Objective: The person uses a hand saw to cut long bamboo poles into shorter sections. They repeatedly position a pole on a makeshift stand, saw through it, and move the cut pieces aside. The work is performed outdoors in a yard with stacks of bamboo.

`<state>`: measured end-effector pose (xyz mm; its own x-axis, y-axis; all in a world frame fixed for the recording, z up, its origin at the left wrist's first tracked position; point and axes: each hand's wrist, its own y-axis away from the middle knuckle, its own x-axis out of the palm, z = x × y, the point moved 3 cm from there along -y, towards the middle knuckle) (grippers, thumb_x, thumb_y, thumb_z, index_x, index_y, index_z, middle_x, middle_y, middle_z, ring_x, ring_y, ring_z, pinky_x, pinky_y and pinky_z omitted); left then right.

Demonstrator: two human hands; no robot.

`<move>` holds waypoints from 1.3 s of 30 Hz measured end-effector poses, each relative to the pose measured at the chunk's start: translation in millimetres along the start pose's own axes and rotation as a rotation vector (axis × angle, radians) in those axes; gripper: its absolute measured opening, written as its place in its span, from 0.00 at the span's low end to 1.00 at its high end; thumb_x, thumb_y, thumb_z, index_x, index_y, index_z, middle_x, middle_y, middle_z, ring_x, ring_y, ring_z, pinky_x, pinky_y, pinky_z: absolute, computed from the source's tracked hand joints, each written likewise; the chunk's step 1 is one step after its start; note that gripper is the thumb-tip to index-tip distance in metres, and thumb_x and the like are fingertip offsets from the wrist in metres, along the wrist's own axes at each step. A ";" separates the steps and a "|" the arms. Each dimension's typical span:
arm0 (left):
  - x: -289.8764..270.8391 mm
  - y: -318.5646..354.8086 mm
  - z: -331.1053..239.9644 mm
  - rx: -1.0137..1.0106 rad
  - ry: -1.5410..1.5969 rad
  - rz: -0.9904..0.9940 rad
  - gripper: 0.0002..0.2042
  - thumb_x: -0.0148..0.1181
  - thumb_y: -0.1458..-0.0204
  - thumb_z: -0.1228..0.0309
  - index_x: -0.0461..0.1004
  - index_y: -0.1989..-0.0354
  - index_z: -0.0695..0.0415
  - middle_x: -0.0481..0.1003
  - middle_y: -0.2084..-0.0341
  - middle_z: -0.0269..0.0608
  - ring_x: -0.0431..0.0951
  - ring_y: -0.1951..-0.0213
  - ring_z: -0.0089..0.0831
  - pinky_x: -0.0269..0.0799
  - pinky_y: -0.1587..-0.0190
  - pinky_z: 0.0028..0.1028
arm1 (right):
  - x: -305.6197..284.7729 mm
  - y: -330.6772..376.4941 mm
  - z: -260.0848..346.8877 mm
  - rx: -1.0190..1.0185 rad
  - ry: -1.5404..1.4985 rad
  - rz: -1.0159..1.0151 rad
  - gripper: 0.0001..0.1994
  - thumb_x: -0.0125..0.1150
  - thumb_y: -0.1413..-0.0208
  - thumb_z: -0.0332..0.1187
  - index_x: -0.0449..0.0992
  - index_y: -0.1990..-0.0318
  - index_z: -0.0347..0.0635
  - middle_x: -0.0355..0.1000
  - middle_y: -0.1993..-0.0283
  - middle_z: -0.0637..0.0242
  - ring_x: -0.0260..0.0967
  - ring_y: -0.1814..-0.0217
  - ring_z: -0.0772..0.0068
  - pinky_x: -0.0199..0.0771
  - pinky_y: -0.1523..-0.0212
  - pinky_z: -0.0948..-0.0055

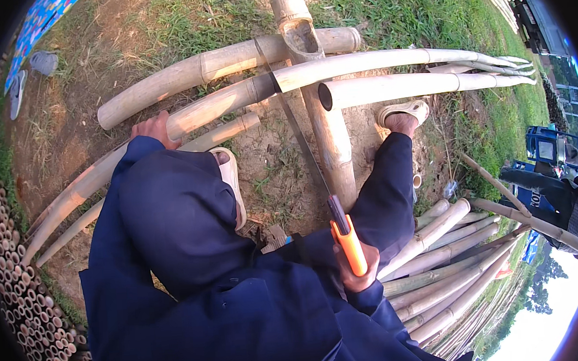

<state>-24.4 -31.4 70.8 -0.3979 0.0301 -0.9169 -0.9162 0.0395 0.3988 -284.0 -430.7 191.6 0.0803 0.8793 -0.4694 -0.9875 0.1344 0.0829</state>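
My right hand grips the orange handle of a hand saw. Its long thin blade reaches up and away to the left, crossing a long bamboo pole at a dark band on it. How deep the blade sits in the pole I cannot tell. My left hand is closed over that same pole, left of the blade. An upright-notched bamboo post lies under the pole, with a thick bamboo length across it on the far side. My bent left knee covers part of the near side.
A cut bamboo pole with an open end lies to the right. Stacked bamboo is beside my right leg, and many bamboo ends are piled at far left. My sandalled feet stand on dirt either side of the post. A person is at far right.
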 end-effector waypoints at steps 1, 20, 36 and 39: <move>-4.6 -5.0 -0.1 0.003 0.043 0.020 0.33 0.77 0.62 0.55 0.71 0.47 0.53 0.83 0.59 0.52 0.82 0.52 0.51 0.74 0.47 0.49 | 4.7 -14.8 -0.4 -0.003 -0.006 -0.005 0.14 0.65 0.43 0.24 0.80 0.50 0.29 0.79 0.70 0.58 0.78 0.70 0.70 0.77 0.64 0.70; 0.3 -7.1 -3.3 0.057 -0.004 0.060 0.33 0.75 0.60 0.53 0.71 0.45 0.53 0.83 0.59 0.52 0.82 0.51 0.52 0.74 0.46 0.48 | 65.2 -111.2 -23.0 -0.006 -0.200 0.008 0.08 0.67 0.42 0.27 0.75 0.67 0.32 0.68 0.79 0.59 0.60 0.80 0.71 0.66 0.74 0.67; 10.9 -14.2 12.7 0.049 0.005 -0.037 0.38 0.78 0.63 0.52 0.70 0.44 0.54 0.81 0.57 0.52 0.81 0.50 0.49 0.73 0.47 0.47 | 64.5 -135.0 -6.9 -0.063 -0.128 0.073 0.12 0.71 0.46 0.31 0.77 0.59 0.34 0.72 0.75 0.57 0.69 0.75 0.68 0.72 0.67 0.65; 16.6 -9.8 19.6 0.094 0.111 -0.170 0.36 0.82 0.71 0.56 0.71 0.51 0.57 0.81 0.60 0.55 0.81 0.53 0.54 0.75 0.51 0.51 | 76.5 -140.5 -17.5 -0.105 -0.179 -0.001 0.11 0.70 0.44 0.31 0.79 0.57 0.35 0.75 0.72 0.58 0.72 0.72 0.67 0.73 0.66 0.66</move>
<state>-21.1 -11.7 51.9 -0.2459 -0.0946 -0.9647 -0.9640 0.1276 0.2332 -141.5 -390.3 128.6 0.0952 0.9476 -0.3051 -0.9953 0.0954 -0.0142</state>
